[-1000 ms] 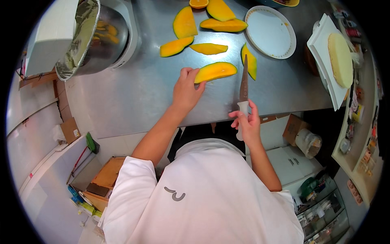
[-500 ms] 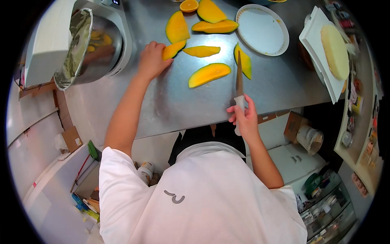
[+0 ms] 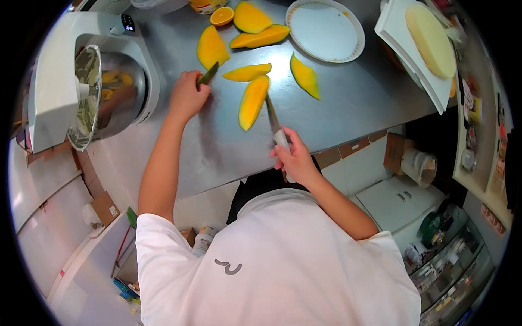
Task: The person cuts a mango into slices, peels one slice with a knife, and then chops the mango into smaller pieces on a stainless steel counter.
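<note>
My left hand is closed round a mango slice, its green skin showing and its pointed end sticking out past my fingers. In my right hand is a knife with a whitish handle, its blade angled away from me. The blade's tip end lies against the right edge of a peel-on mango slice, flesh up on the steel counter. A narrow slice lies just beyond it, touching or nearly so. Another slice rests apart to the right.
Farther back lie more mango slices and a halved orange. A white plate stands back right. A stand mixer with a steel bowl occupies the left. At the right, a pale round cake sits on a white board.
My left hand has turned its slice so the skin shows and drawn it slightly off. The knife has moved left from the right-hand slice to the near slice, which has swung lengthwise. The view has shifted.
</note>
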Motion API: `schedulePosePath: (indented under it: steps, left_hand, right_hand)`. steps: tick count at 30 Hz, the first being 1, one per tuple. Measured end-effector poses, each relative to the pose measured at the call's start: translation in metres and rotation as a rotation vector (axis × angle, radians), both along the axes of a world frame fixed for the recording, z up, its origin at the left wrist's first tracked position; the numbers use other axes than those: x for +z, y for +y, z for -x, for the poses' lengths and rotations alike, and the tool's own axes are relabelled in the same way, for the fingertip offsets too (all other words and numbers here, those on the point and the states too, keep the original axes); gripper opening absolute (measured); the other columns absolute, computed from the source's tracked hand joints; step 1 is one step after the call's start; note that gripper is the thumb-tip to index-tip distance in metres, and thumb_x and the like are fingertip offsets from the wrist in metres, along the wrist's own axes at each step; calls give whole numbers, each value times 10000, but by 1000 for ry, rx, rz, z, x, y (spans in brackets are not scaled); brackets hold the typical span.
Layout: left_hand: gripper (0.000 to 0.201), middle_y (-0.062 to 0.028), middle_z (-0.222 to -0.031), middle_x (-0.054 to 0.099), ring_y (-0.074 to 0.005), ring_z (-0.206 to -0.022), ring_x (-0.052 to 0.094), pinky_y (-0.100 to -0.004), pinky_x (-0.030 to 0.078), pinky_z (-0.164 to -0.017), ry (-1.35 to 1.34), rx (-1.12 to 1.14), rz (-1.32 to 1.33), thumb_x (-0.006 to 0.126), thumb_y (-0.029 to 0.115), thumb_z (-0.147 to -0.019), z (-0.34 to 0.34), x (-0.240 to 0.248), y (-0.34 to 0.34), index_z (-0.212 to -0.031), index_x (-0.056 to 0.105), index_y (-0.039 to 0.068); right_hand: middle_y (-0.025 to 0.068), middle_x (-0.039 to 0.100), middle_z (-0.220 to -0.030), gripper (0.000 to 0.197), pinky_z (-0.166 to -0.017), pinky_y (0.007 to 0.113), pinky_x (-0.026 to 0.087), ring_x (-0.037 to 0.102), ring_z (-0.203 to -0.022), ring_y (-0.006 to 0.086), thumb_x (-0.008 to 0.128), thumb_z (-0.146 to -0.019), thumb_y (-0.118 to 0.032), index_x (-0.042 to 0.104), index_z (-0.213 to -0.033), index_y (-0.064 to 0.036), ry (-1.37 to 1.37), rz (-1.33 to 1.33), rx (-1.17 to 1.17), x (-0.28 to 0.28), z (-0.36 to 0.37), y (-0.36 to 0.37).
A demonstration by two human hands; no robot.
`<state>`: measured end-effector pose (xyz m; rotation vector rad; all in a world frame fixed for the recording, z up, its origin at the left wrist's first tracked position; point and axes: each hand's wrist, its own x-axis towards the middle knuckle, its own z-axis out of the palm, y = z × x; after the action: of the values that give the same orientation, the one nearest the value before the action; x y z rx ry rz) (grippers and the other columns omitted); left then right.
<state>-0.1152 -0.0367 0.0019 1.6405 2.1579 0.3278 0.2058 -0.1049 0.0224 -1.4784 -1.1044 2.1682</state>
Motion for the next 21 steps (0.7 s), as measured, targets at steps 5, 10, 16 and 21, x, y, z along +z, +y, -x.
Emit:
schedulePosePath:
  steps: [5,10,16,21]
  left_hand:
    - [328,-134,-1165,620,-346,-1062,593,-421,485,-895,85,86,-31,566,161,-897,6,-11,-3,-1195,598,28]
    - [285,-128,-1122,642,-318,-1022,621,-400,492,-869,-2,204,-193,574,173,-929,3,-3,-13,-1175,607,33]
    - [274,-110,-1133,659,-217,-1002,650,-345,514,-863,-728,571,-203,573,168,-983,1,-1,-28,-1190,603,-8]
    - [293,-95,-1155,653,-185,-1012,655,-326,545,-869,-1499,605,-102,542,155,-1012,-42,25,-47,-1240,558,-28]
  right_hand:
    - [86,650,-939,483,-626,280,513,611,-693,139,540,-968,-133,392,-1425,-83,-139,-104,-46,-1,-18,11]
    - [85,671,-922,461,-639,291,523,631,-720,139,548,-961,-138,430,-1404,-88,-263,-249,-82,-12,-50,22]
    - [67,662,-930,494,-587,266,490,593,-671,116,547,-963,-129,392,-1431,-102,-116,-157,-165,-8,-52,25]
    - [73,650,-1005,520,-597,249,480,588,-680,116,547,-971,-120,342,-1449,-100,-45,-21,-181,-10,-41,12]
